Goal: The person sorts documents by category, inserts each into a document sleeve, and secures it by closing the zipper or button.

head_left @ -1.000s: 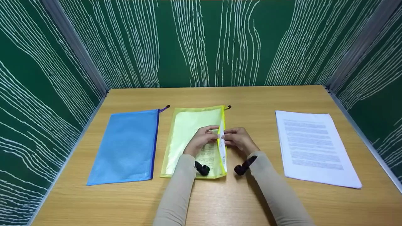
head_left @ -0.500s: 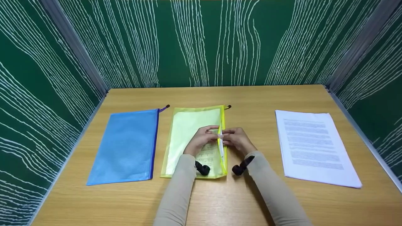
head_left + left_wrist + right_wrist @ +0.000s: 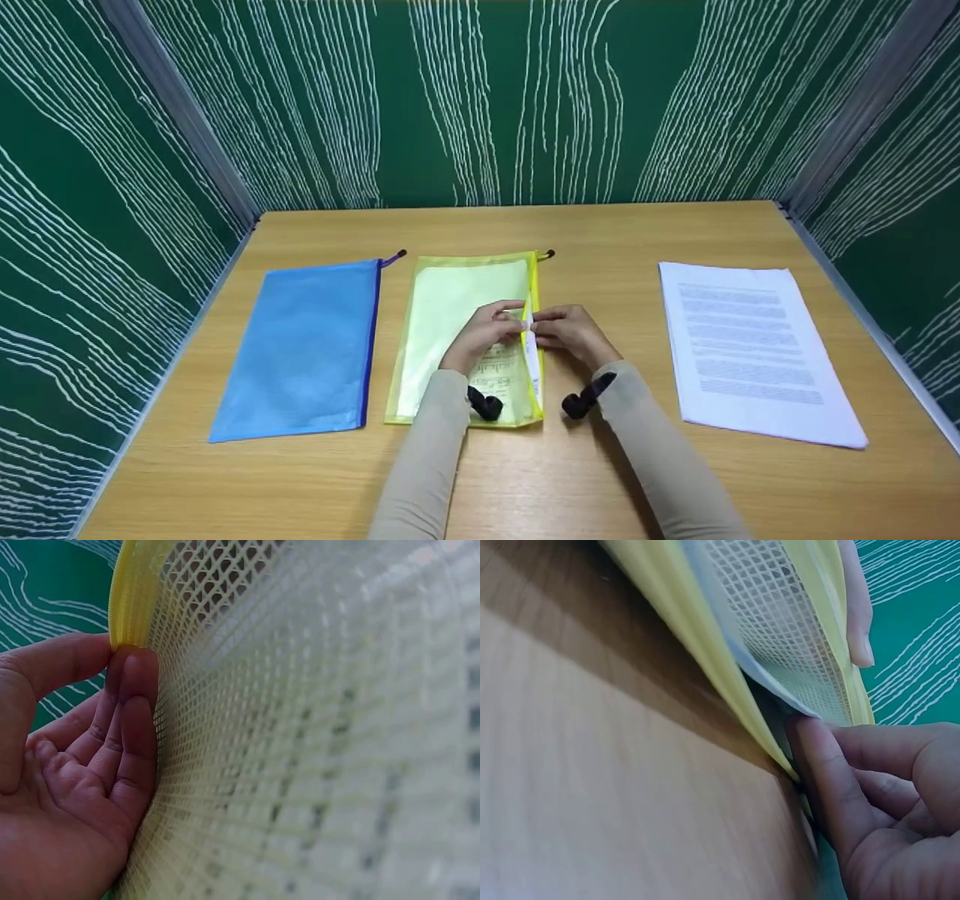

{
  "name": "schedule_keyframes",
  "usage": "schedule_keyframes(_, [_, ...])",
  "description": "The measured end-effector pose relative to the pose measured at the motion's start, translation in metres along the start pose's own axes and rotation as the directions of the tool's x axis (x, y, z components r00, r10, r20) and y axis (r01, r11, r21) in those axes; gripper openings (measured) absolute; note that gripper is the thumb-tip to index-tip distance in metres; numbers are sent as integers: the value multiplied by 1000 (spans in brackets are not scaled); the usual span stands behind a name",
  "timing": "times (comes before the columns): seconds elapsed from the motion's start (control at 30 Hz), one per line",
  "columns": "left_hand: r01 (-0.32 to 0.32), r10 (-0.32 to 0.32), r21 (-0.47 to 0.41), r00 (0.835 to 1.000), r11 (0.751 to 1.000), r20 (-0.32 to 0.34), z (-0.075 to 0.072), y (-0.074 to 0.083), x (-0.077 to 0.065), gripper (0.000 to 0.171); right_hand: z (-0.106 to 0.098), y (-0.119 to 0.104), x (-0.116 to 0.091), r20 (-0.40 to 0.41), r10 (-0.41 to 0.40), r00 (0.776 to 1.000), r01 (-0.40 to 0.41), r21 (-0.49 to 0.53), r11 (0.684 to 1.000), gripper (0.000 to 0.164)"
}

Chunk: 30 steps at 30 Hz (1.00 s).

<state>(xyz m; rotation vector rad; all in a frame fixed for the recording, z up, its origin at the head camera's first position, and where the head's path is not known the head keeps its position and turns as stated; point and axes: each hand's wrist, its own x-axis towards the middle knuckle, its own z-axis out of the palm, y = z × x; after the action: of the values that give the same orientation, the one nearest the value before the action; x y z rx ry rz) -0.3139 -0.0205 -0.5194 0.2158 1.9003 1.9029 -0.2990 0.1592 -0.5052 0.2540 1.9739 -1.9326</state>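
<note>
Pinching the zip edge of the yellow pouch (image 3: 435, 322), the left hand (image 3: 481, 339) has its thumb on one side of the strip and its fingers on the other, a narrow grip seen closely in the left wrist view. The right hand (image 3: 576, 331) faces it from across the gap, thumb and fingertips pinching the edge of the paper (image 3: 534, 365) within the pouch's mouth. The two hands' fingertips nearly meet there.

The pouch lies near the middle of the table (image 3: 592, 480), its long right side parted so that a white strip of paper shows between the two yellow borders. Print shows through its mesh front, low down beside the left wrist. A pull (image 3: 547, 255) sticks out at its top right corner.

To the left, just beside it, lies the blue pouch (image 3: 304, 349), flat, with a dark blue zip side and a purple cord (image 3: 394, 259) at its upper right corner. Well apart on the right lie printed sheets (image 3: 754, 352), slightly turned, text upward. Beige sleeves (image 3: 421, 457) cover both arms, and green walls (image 3: 502, 105) with wavy white lines surround the table's back and sides.
</note>
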Motion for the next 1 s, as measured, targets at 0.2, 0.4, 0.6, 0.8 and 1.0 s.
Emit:
schedule_keyframes(0.2, [-8,8,2,1000,1000,20,0,0,0,53,-6,-1,-1,23,4,1000,-4,-22,1000,35])
schedule_keyframes(0.4, [-13,11,69,1000,998,29,0,-1,1,51,-13,-1,0,33,-17,999,18,-26,1000,36])
schedule_keyframes(0.6, [-8,5,95,999,995,37,1,1,1,51,-21,-3,3,22,-17,1000,18,-21,1000,36])
schedule_keyframes(0.8, [6,-11,127,999,992,42,3,4,0,54,-29,-6,5,12,-39,999,40,-65,997,36])
schedule_keyframes(1.0, [-20,10,184,999,983,50,7,7,0,53,-37,-6,9,-7,-70,997,68,-172,983,35])
